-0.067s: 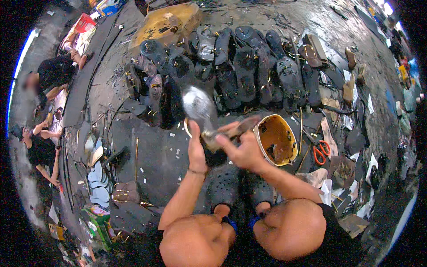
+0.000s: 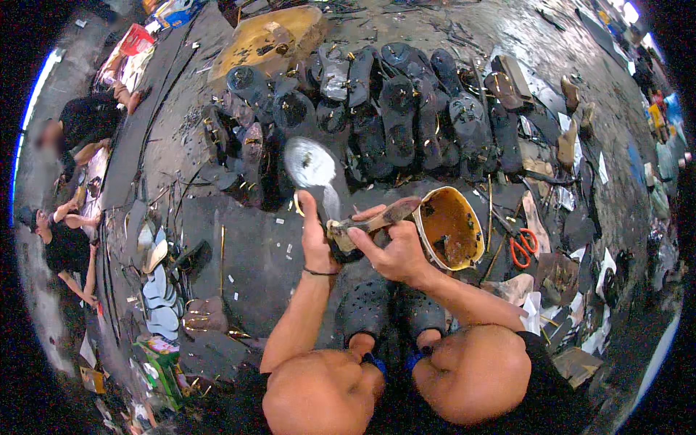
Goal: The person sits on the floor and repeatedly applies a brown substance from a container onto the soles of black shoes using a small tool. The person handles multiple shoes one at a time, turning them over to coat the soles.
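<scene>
My left hand (image 2: 316, 235) is wrapped round a dark shoe sole (image 2: 313, 168), whose far end shines pale and wet-looking. A worn, flat brush (image 2: 391, 216) with a stained handle is pinched in my right hand (image 2: 397, 250). Its stubby, yellowish end rests at or just over the near part of the sole; exact contact is hard to tell. Close to the right of the brush stands a pale tub (image 2: 429, 246) with amber, glue-like stuff and dark bits inside.
Rows of dark soles and sandals (image 2: 399, 119) lie ahead. Orange-handled scissors (image 2: 523, 248) and scraps are at the right. Grey-blue sole pieces (image 2: 161, 293) are stacked at the left. A yellowish slab (image 2: 268, 43) sits beyond. Other people (image 2: 72, 239) are at the far left.
The sole has shifted slightly left in my left hand. My right hand and the brush have turned a little, and the brush shows more clearly.
</scene>
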`<state>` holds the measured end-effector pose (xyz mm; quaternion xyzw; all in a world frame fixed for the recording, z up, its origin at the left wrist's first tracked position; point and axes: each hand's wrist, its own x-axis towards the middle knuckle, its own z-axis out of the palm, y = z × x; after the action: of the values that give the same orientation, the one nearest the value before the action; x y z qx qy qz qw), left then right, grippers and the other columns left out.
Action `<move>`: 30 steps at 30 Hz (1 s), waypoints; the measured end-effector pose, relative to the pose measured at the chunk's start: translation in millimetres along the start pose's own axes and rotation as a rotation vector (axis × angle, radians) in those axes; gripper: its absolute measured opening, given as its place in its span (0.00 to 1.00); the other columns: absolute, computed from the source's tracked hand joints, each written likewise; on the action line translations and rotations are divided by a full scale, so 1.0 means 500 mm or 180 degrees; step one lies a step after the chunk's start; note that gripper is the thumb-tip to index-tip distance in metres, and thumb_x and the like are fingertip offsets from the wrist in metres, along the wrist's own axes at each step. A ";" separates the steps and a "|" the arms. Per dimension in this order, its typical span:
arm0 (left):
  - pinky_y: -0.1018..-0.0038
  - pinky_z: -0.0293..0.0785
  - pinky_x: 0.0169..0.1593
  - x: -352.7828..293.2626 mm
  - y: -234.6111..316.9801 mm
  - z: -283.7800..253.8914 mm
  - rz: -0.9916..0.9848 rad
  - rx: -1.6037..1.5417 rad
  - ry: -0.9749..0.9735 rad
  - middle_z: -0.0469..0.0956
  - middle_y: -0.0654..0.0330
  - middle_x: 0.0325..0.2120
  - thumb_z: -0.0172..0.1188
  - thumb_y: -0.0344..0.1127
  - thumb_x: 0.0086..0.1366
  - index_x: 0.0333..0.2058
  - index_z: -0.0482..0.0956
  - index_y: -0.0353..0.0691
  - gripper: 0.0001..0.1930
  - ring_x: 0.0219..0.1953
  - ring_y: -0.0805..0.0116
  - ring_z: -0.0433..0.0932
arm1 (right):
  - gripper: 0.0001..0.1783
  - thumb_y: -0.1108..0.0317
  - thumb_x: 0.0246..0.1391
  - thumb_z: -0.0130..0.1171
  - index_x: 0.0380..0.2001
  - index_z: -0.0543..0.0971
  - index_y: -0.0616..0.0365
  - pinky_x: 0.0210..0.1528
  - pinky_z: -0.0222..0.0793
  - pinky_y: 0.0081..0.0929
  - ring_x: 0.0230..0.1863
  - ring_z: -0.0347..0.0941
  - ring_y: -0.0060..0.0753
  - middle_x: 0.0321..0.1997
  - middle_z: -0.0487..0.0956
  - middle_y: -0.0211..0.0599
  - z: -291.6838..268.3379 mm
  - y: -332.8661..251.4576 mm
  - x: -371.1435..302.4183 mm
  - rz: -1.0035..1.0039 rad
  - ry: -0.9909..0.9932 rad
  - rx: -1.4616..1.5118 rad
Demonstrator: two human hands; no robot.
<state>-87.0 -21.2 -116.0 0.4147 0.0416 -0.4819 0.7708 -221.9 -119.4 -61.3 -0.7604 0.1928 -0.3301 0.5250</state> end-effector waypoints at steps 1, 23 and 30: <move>0.69 0.79 0.46 -0.014 0.025 0.060 0.0112 -0.0280 -0.0043 0.79 0.62 0.43 0.51 0.67 0.66 0.53 0.72 0.44 0.32 0.43 0.63 0.80 | 0.13 0.60 0.53 0.67 0.36 0.82 0.57 0.44 0.75 0.35 0.36 0.81 0.40 0.36 0.84 0.40 -0.014 0.026 0.014 0.0258 -0.0071 -0.0286; 0.73 0.77 0.31 0.003 0.020 0.068 -0.0132 0.0011 0.0523 0.80 0.61 0.31 0.50 0.72 0.63 0.46 0.78 0.37 0.38 0.28 0.70 0.79 | 0.11 0.65 0.53 0.67 0.36 0.81 0.60 0.44 0.74 0.32 0.40 0.79 0.31 0.37 0.83 0.40 -0.043 -0.026 0.049 0.0223 -0.0106 0.0017; 0.70 0.78 0.35 0.020 -0.023 0.056 -0.0874 -0.0682 -0.0469 0.81 0.58 0.32 0.42 0.80 0.58 0.40 0.78 0.35 0.45 0.32 0.66 0.80 | 0.12 0.63 0.52 0.68 0.38 0.83 0.57 0.42 0.75 0.33 0.37 0.81 0.37 0.34 0.84 0.41 -0.066 0.003 0.038 0.0358 -0.0248 0.0072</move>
<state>-100.1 -49.4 -109.4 0.2842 0.0923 -0.6045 0.7384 -231.5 -154.4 -49.2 -0.7547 0.2109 -0.2723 0.5584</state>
